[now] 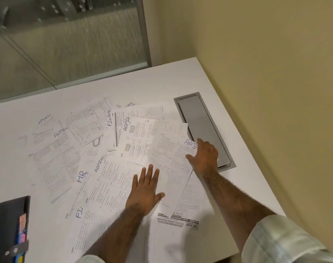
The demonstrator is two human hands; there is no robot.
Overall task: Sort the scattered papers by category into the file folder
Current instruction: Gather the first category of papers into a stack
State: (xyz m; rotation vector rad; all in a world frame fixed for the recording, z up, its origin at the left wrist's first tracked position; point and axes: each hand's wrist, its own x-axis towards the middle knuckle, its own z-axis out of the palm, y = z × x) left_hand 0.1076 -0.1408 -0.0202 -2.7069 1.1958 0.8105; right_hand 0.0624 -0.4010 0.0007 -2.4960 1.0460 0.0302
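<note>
White table (161, 82): papers (112, 171) handwritten SPORTS, ADMIN, FINANCE, HR.

One head camera looks down from behind the right hand (204, 156). It faces forward, close in.

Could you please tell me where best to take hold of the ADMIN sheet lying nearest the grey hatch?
Probably its far right corner, by the heading, coming from the right. That ADMIN sheet lies flat on top at the pile's right end, its edge free beside the grey hatch; the right hand rests there.
</note>
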